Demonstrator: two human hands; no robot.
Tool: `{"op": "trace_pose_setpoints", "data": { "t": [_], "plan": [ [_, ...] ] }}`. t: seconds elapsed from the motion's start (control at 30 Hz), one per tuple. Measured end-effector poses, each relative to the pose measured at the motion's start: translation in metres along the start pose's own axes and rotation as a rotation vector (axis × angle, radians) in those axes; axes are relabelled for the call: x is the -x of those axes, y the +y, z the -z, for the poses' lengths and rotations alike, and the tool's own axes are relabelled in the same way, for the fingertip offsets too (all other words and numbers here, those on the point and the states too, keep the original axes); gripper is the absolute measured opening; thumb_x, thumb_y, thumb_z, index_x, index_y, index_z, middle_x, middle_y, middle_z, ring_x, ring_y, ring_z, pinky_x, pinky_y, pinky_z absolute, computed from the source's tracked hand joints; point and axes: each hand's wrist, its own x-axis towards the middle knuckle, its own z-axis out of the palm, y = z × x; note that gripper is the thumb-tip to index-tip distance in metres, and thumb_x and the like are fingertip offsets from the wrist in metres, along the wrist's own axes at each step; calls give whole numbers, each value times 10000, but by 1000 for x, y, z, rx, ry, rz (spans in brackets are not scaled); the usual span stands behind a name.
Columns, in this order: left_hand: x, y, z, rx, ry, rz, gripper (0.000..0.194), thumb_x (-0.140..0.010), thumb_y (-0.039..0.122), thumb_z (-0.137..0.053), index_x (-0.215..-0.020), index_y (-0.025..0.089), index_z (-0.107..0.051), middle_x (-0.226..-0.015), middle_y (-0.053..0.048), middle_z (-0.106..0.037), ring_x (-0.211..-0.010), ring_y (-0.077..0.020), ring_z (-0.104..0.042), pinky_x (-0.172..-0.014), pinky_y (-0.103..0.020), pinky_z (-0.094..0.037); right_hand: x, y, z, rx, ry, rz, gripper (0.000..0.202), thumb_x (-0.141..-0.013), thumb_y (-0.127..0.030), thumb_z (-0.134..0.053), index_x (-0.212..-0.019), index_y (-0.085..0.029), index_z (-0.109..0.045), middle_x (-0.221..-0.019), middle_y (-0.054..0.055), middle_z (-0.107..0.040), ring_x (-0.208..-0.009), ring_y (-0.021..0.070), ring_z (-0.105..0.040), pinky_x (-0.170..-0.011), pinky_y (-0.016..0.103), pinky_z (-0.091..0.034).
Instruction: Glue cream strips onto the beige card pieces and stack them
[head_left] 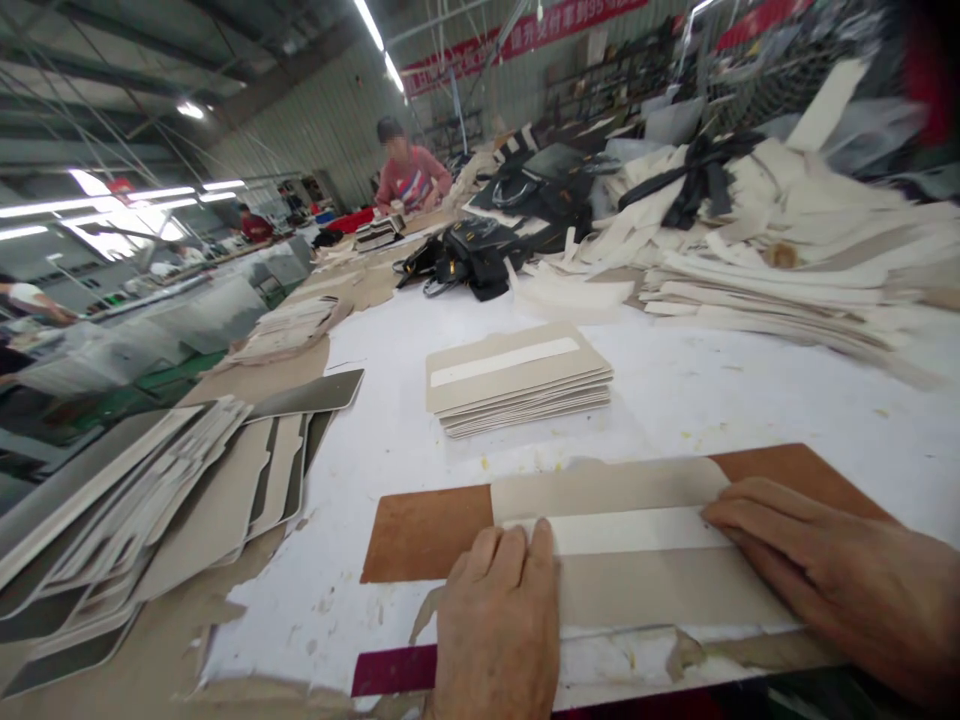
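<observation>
A beige panel with a white strip along its length lies close in front of me. Under it, a brown leather-like piece shows at the left, and more of the same brown appears at the right. My left hand rests on the panel's left end, its fingers extended and the tips at the strip's left end. Fingers outstretched, my right hand lies over the right end and touches the strip there. Neither hand is wrapped round anything. Both thumbs are mostly hidden.
Beyond the panel stands a neat stack of beige panels, the top one with a white strip. Loose panels lie fanned at left. Black bags and piled pale strips sit farther back. A person is at the far end.
</observation>
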Motion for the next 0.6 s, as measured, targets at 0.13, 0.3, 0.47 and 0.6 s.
{"op": "trace_pose_setpoints", "data": {
  "t": [0.13, 0.3, 0.47, 0.6],
  "plan": [
    [-3, 19, 6, -161, -109, 9, 954, -782, 717, -908, -1573, 279, -607, -1143, -135, -751, -975, -342, -700, -811, -488, -652, 15, -8, -3, 222, 46, 253, 671, -842, -86, -516, -1390, -386, -761, -1276, 88, -795, -793, 328, -813, -469, 381, -621],
    [-11, 32, 4, -248, -142, -5, 1095, -580, 938, -862, -1460, 302, -723, -1043, -167, -718, -894, -368, -662, -729, -513, -620, 14, -22, -2, 347, 45, 489, 740, -742, -60, -536, -1401, -281, -789, -1088, 154, -817, -660, 314, -796, -449, 333, -651],
    [-6, 25, 4, -244, -127, -31, 1129, -556, 915, -884, -1427, 211, -740, -1113, -199, -732, -970, -388, -677, -782, -519, -636, 11, -30, 5, 445, 53, 517, 704, -718, -25, -529, -1309, -247, -840, -1123, 187, -819, -555, 285, -756, -403, 329, -627],
    [5, 18, 1, -239, -90, -47, 1072, -696, 935, -788, -1364, 97, -758, -1251, -268, -755, -1095, -412, -717, -893, -532, -659, 17, -32, 7, 259, 55, 319, 673, -745, -8, -484, -1271, -238, -835, -1130, 133, -820, -537, 287, -743, -402, 359, -618]
  ]
}}
